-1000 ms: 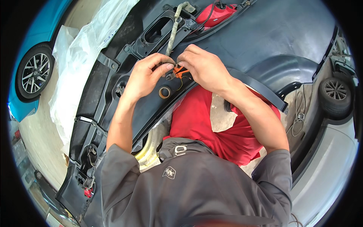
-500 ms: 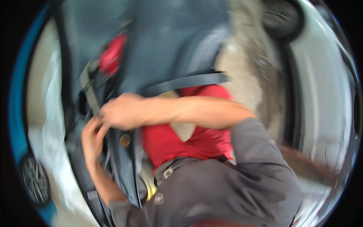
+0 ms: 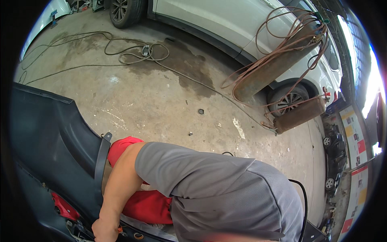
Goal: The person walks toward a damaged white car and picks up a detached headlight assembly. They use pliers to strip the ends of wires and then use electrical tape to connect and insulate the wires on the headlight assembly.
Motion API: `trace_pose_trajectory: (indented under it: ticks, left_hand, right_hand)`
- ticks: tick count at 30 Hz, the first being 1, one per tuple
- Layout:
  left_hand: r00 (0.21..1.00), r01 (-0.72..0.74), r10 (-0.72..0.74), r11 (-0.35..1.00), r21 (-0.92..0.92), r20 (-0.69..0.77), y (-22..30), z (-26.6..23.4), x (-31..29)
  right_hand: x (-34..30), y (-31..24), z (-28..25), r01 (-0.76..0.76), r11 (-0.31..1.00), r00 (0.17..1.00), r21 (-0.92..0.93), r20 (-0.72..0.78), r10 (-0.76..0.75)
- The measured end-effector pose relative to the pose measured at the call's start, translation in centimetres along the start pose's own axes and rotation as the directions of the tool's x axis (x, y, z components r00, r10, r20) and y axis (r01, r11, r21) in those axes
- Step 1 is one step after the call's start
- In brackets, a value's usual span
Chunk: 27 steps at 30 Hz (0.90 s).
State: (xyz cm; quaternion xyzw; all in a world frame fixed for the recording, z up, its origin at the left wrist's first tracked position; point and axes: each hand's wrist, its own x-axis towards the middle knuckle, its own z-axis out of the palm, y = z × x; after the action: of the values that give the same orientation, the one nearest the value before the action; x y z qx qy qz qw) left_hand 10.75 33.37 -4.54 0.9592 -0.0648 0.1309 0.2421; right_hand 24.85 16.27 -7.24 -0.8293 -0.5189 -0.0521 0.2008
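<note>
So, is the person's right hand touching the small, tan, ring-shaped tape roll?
Apart: the head view shows dark body panel between the right hand and the tape roll.

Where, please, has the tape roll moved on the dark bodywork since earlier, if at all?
No: against the dark bodywork, the tape roll appears to lie near the same edge; only the view has turned.

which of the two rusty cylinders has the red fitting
The shorter cylinder, lower in the picture, with the red fitting at its upper right end; the longer cylinder shows none.
</note>
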Motion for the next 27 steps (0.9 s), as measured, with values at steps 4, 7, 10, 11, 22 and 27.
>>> trace_pose_trajectory:
  ticks: [4, 7, 10, 11, 22, 27]
  left_hand:
    - [0.997, -0.01, 0.052, 0.823, -0.567, 0.057, -2.0, 1.2, 2.6]
    - [0.908, 0.381, -0.222, 0.792, -0.477, 0.356, -1.0, -1.5, 3.3]
    - [0.796, 0.558, -0.31, 0.708, -0.432, 0.52, -1.7, -3.0, 4.0]
    - [0.778, 0.58, -0.316, 0.695, -0.426, 0.543, -2.0, -3.2, 4.0]
    - [0.904, 0.388, -0.427, 0.8, -0.458, 0.019, 5.3, -1.3, 2.9]
    - [0.959, -0.167, 0.186, 0.981, 0.104, -0.212, 2.7, 0.1, 1.2]
  right_hand:
    - [-0.9, -1.1, -2.3, 0.103, 0.993, 0.995, -0.06, -0.009, -0.104]
    - [-1.1, -1.0, -2.6, 0.164, 0.984, 0.985, -0.074, -0.044, -0.167]
    - [-1.4, -1.4, -3.7, 0.163, 0.985, 0.986, -0.055, -0.021, -0.164]
    - [-1.8, -1.6, -4.1, 0.164, 0.986, 0.985, -0.038, -0.056, -0.166]
    - [-2.1, -2.9, -4.8, -0.11, 0.972, 0.993, 0.206, -0.013, 0.115]
    - [-1.7, -2.9, -5.2, -0.504, 0.633, 0.863, 0.588, 0.311, 0.398]
